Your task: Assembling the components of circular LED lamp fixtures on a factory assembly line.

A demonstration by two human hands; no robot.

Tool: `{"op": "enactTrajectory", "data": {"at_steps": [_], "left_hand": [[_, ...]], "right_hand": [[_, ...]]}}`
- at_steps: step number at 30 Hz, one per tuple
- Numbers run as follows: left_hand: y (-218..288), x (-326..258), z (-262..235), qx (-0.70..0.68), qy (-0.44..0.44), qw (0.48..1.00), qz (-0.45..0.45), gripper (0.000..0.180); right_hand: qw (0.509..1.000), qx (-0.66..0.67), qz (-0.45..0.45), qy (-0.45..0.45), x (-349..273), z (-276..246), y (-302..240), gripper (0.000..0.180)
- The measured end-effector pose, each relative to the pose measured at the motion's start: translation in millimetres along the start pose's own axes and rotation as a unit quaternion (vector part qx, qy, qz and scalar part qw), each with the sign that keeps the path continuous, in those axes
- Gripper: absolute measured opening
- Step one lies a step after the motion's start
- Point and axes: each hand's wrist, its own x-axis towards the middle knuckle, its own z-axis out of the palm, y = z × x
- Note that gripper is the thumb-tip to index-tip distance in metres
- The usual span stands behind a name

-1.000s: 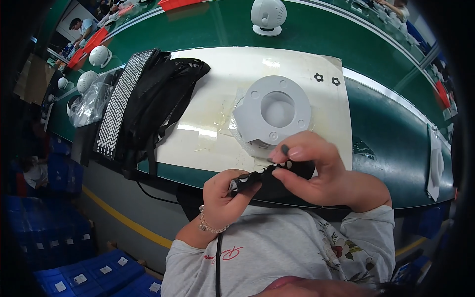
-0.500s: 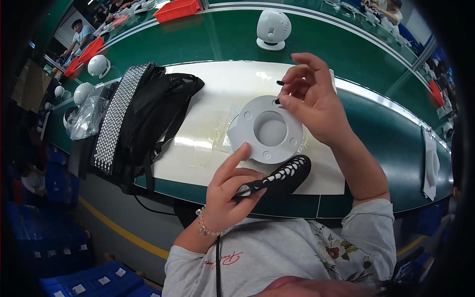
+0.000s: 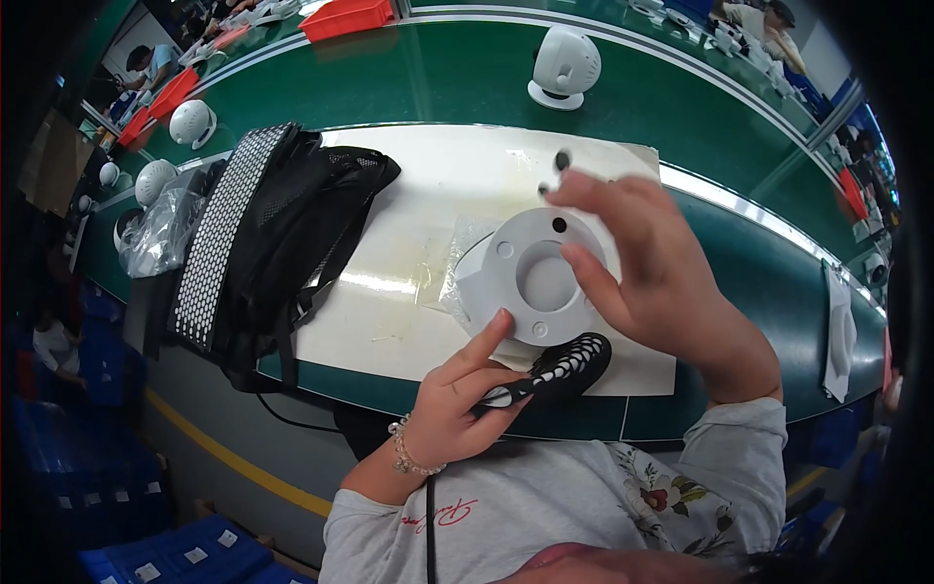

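A white ring-shaped base (image 3: 547, 327) with a round central recess lies on the white board, several small circular recesses around its rim. One recess at its far side holds a round black pad (image 3: 559, 225). My left hand (image 3: 465, 401) is closed on a curled black sheet (image 3: 576, 366) with rows of white spots, its index fingertip touching the base's near left edge. Over the base's right side is my right hand (image 3: 647, 253), blurred, thumb apart from the fingers. Small dark spots (image 3: 562, 161) show at its fingertips; they look like more pads.
Left of the base lies a pile of black sheets (image 3: 321, 214), one with white spots (image 3: 229, 234), beside a clear plastic bag (image 3: 161, 234). White rounded devices (image 3: 564, 68) stand on the green belt (image 3: 438, 78). Red bins (image 3: 345, 18) and other people are farther off.
A black pad now sits in the base's far recess, where my right fingers were. My right hand has turned and its thumb has come away. The base appears slightly lower and farther right.
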Motion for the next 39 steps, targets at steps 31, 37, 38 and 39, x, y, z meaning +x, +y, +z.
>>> {"op": "enactTrajectory", "data": {"at_steps": [31,37,38,39], "left_hand": [[0,-6,8,-0.027,-0.004,1.000,-0.009,0.020],[-2,-10,10,-0.028,-0.009,0.999,-0.021,0.024],[-1,-10,10,-0.027,-0.009,0.999,-0.021,0.024],[-1,-10,11,-0.023,0.002,1.000,-0.017,0.023]], "right_hand": [[0.963,0.235,0.119,-0.063,-45,31,-10,0.007],[0.991,0.116,0.066,-0.003,-54,39,-13,0.011],[0.991,0.116,0.066,-0.003,-58,39,-12,0.011],[1.000,0.015,-0.005,0.005,-63,38,-10,0.013]]}}
